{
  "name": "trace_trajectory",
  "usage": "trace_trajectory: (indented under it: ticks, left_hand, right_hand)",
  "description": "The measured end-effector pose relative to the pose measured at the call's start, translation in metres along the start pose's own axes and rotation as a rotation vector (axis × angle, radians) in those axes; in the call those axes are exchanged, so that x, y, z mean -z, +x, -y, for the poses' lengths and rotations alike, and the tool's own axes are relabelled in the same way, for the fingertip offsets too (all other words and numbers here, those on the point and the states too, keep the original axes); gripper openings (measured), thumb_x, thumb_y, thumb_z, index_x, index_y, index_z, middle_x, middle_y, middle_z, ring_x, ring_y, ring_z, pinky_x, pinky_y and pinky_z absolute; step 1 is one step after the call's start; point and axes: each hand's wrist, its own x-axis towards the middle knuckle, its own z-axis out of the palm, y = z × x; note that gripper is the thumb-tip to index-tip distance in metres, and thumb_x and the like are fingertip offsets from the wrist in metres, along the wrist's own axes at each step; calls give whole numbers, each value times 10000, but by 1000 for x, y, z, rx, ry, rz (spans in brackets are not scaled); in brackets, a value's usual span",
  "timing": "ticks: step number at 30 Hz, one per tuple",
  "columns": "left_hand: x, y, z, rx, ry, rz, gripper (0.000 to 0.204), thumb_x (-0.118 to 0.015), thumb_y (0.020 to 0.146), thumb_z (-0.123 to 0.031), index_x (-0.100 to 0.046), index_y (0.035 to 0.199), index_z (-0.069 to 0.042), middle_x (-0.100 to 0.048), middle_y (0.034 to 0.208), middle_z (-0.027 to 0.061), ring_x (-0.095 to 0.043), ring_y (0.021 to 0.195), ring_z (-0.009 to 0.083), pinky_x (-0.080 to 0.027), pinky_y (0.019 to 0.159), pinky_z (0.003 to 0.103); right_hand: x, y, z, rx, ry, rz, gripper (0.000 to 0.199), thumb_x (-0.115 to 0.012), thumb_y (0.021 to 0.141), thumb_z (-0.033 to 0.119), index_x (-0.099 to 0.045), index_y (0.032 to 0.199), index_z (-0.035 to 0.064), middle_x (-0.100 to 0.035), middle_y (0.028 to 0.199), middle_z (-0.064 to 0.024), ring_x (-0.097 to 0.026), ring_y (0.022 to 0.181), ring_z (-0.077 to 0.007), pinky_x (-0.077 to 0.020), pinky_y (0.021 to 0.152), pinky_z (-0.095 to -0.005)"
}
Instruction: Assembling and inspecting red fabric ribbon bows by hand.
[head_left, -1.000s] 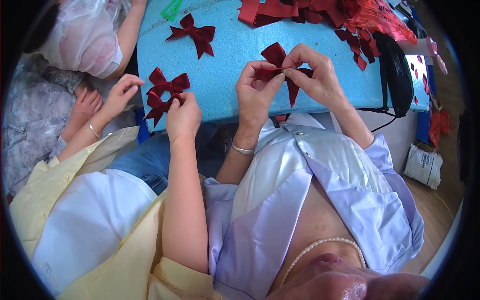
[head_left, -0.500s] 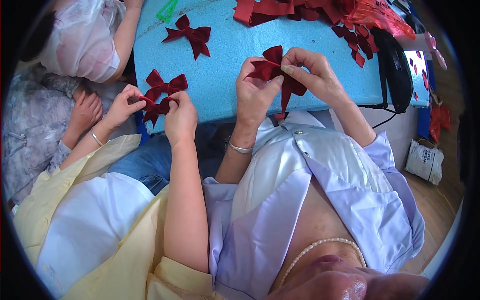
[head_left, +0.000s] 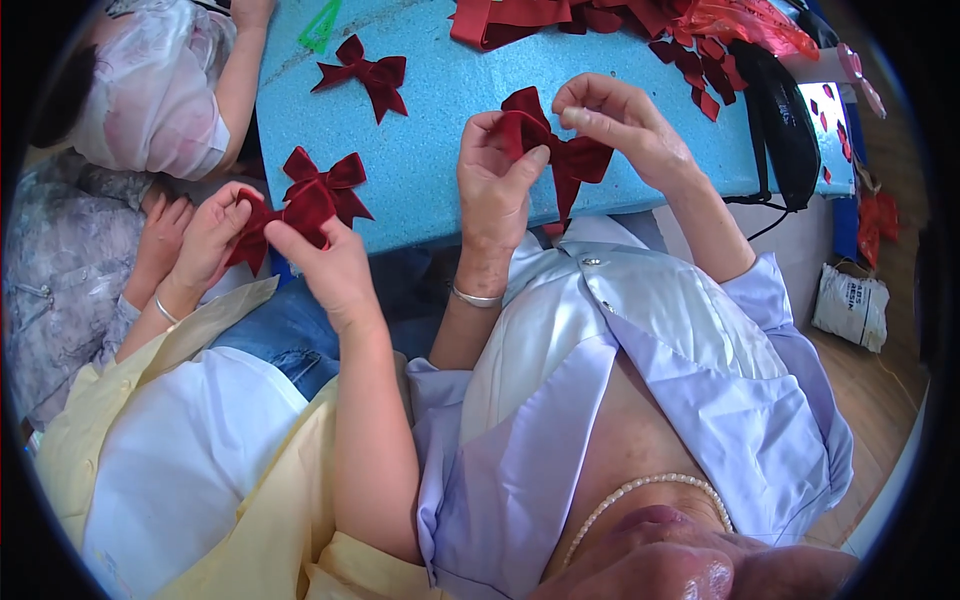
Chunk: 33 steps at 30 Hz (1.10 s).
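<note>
A dark red velvet ribbon bow (head_left: 580,158) is held up at the table's near edge. My left hand (head_left: 495,180) grips its left side, with the thumb pressed on the ribbon near the middle. Just right of the bow and slightly above it, my right hand (head_left: 630,130) is raised with curled fingers. Its thumb and forefinger tips come close together; anything between them is too small to make out. One finished-looking bow (head_left: 370,75) lies on the blue table (head_left: 440,130), and another bow (head_left: 335,185) lies nearer, by a co-worker's hands.
At left, a co-worker in yellow holds a red bow (head_left: 285,222). Another person sits beyond. Red ribbon strips (head_left: 510,25), cut pieces (head_left: 710,75) and a red plastic bag (head_left: 750,28) lie at the back. A black bag (head_left: 785,130) stands right, a green triangle (head_left: 320,28) far left.
My right hand has come off the bow and moved slightly up. The bow has turned a little in my left hand. The co-worker has lifted a bow leftward from the one lying on the table.
</note>
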Motion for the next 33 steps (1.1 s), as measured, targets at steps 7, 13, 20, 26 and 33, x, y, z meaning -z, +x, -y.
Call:
trace_trajectory:
  ticks: [7,13,20,26,33]
  left_hand:
    - [-9,0,-2,84,-21,-93,332,-630,824,61,-512,1129,2,-618,1064,101,-602,965,152,-490,875,304]
    - [-9,-3,-3,77,-99,-175,248,-628,864,22,-540,1095,0,-632,1042,96,-607,954,160,-488,883,310]
    - [-17,3,6,17,-33,-209,216,-613,883,10,-544,1087,-6,-632,1017,83,-606,936,154,-490,876,304]
    - [-16,2,-3,25,-36,-184,208,-613,873,22,-536,1063,-11,-620,1006,83,-600,927,136,-493,864,289]
    - [-4,4,-14,-150,234,-190,207,-613,858,19,-542,1051,-11,-619,990,77,-583,880,107,-493,796,260]
  right_hand:
    - [-8,7,3,33,-88,110,197,-643,892,162,-583,992,4,-590,887,16,-534,804,-44,-449,724,-217]
    - [-12,6,1,17,-5,64,153,-629,901,126,-596,995,10,-598,837,17,-536,780,-38,-447,694,-202]
    - [-10,9,-7,-51,29,14,136,-628,903,128,-618,963,6,-611,824,3,-549,775,-53,-455,700,-212]
    - [-17,13,-10,13,128,-46,126,-615,912,113,-628,959,-2,-623,839,-7,-564,783,-74,-464,715,-228]
    - [-20,9,-7,24,-8,-23,108,-590,922,79,-623,969,-12,-621,857,-2,-560,804,-69,-466,738,-231]
